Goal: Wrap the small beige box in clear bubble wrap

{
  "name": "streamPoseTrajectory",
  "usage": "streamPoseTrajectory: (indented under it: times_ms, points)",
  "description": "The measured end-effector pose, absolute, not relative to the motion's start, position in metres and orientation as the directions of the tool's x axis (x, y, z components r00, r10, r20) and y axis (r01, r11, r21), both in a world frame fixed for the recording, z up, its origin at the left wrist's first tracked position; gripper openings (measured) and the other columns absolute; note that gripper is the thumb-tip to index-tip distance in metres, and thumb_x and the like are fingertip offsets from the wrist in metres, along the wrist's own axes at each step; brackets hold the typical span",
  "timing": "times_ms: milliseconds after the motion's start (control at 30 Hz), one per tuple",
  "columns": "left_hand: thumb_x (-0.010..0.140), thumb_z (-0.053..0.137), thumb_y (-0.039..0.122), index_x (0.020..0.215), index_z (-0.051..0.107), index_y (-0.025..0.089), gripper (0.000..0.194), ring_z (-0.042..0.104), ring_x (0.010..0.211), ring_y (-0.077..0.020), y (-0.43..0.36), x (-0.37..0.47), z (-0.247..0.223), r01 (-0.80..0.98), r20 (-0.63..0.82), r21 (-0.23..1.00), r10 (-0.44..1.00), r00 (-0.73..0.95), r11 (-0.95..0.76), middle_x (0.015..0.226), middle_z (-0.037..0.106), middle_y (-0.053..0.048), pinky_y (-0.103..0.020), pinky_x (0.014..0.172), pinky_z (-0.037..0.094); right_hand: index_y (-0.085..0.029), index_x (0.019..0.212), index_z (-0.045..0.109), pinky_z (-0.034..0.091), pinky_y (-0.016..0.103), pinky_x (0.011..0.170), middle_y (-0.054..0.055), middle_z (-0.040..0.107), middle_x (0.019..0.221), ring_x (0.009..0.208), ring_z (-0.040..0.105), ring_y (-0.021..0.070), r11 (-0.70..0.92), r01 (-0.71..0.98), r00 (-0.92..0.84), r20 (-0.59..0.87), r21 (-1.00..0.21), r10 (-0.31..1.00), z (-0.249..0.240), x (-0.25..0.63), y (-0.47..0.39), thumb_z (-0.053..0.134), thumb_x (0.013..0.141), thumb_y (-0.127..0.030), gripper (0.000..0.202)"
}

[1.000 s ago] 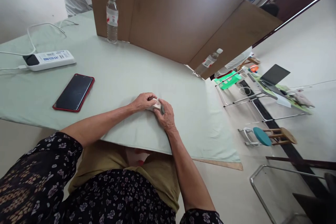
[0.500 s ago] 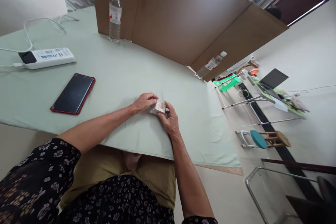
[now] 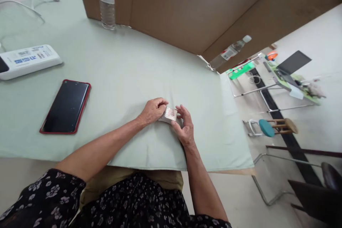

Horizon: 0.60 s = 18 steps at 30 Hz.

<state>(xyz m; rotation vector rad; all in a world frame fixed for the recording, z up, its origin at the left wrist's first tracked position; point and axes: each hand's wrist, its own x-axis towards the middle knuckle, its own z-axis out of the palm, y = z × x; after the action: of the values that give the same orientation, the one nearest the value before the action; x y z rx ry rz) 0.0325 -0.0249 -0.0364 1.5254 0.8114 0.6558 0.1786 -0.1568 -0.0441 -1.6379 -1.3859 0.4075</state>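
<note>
A small pale block with a reddish picture on its top lies low over the cloth. It looks like a deck of cards in a clear case, though I cannot be sure. My left hand is closed on its left end, thumb and fingers pressed together. At the right end, my right hand curves around with thumb and fingertips at the near and far corners, leaving a gap at the palm. The underside of the block is hidden.
A red-cased phone lies to the left, with a white power strip beyond it. Water bottles stand before a cardboard screen, one at left and one at right. The green-clothed table ends close to my body.
The view has moved closer and lower over the table. My right fingers have loosened and spread a little around the block's right end; my left hand keeps its grip.
</note>
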Motion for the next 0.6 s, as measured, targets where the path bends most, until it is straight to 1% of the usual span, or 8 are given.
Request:
streamPoseTrajectory:
  times_ms: [33,67,200,300,400,467,533,600]
  points:
    - [0.082,0.052,0.014,0.099,0.073,0.015,0.027,0.069,0.085,-0.0168,-0.025,0.032,-0.036,0.118,-0.051,0.993,0.804,0.592,-0.024,0.096,0.077,-0.004,-0.027,0.081,0.056,-0.03,0.147,0.044,0.052,0.044,0.098,0.011,0.056,0.146,0.122,0.06,0.0273,0.066,0.584,0.312,0.298,-0.809,0.902,-0.043,0.178,-0.157,0.069,0.086,-0.039,0.067]
    - [0.082,0.052,0.014,0.099,0.073,0.015,0.027,0.07,0.086,-0.0168,-0.025,0.031,-0.035,0.114,-0.05,0.993,0.804,0.592,-0.021,0.097,0.077,-0.005,-0.027,0.083,0.056,-0.03,0.146,0.047,0.052,0.044,0.097,0.01,0.056,0.145,0.122,0.06,0.0274,0.063,0.581,0.31,0.292,-0.812,0.905,-0.042,0.178,-0.156,0.068,0.086,-0.04,0.064]
    - [0.08,0.052,0.011,0.098,0.072,0.012,0.027,0.07,0.089,-0.0169,-0.024,0.028,-0.033,0.082,-0.048,0.997,0.796,0.603,-0.002,0.098,0.077,-0.006,-0.028,0.086,0.056,-0.027,0.127,0.065,0.05,0.044,0.101,0.009,0.068,0.128,0.117,0.062,0.027,0.004,0.602,0.31,0.239,-0.799,0.92,-0.038,0.179,-0.153,0.069,0.086,-0.044,0.045]
    - [0.079,0.053,0.011,0.097,0.072,0.012,0.026,0.071,0.09,-0.0171,-0.023,0.028,-0.031,0.059,-0.054,0.998,0.79,0.611,0.022,0.098,0.077,-0.007,-0.028,0.086,0.056,-0.026,0.126,0.066,0.052,0.044,0.098,0.008,0.069,0.124,0.112,0.065,0.0261,0.007,0.597,0.311,0.239,-0.802,0.92,-0.037,0.181,-0.152,0.069,0.085,-0.045,0.045]
    - [0.078,0.055,0.013,0.097,0.072,0.012,0.026,0.07,0.089,-0.0178,-0.023,0.027,-0.031,0.052,-0.033,0.999,0.789,0.613,0.002,0.097,0.077,-0.007,-0.029,0.085,0.056,-0.027,0.131,0.062,0.054,0.043,0.094,0.01,0.065,0.131,0.117,0.063,0.027,0.068,0.61,0.303,0.311,-0.789,0.901,-0.038,0.181,-0.153,0.067,0.087,-0.047,0.048]
    - [0.077,0.057,0.015,0.097,0.072,0.012,0.025,0.07,0.089,-0.0181,-0.023,0.027,-0.031,0.057,-0.016,0.998,0.791,0.612,-0.023,0.096,0.076,-0.006,-0.029,0.084,0.056,-0.028,0.131,0.062,0.054,0.044,0.094,0.01,0.063,0.134,0.123,0.061,0.0273,0.108,0.632,0.327,0.39,-0.768,0.861,-0.038,0.181,-0.154,0.062,0.091,-0.045,0.043]
    - [0.076,0.057,0.017,0.096,0.072,0.013,0.025,0.07,0.087,-0.0178,-0.022,0.027,-0.032,0.062,-0.013,0.998,0.791,0.612,-0.032,0.094,0.076,-0.005,-0.029,0.083,0.056,-0.029,0.122,0.067,0.052,0.046,0.098,0.009,0.066,0.13,0.123,0.061,0.0262,0.121,0.679,0.343,0.459,-0.724,0.819,-0.037,0.181,-0.155,0.058,0.095,-0.041,0.031]
    - [0.075,0.057,0.017,0.095,0.072,0.014,0.025,0.07,0.086,-0.0174,-0.022,0.027,-0.032,0.066,-0.018,0.997,0.79,0.613,-0.029,0.093,0.076,-0.005,-0.029,0.082,0.056,-0.029,0.111,0.072,0.052,0.047,0.1,0.008,0.068,0.123,0.119,0.063,0.0251,0.122,0.754,0.304,0.508,-0.646,0.806,-0.032,0.183,-0.154,0.058,0.096,-0.037,0.022]
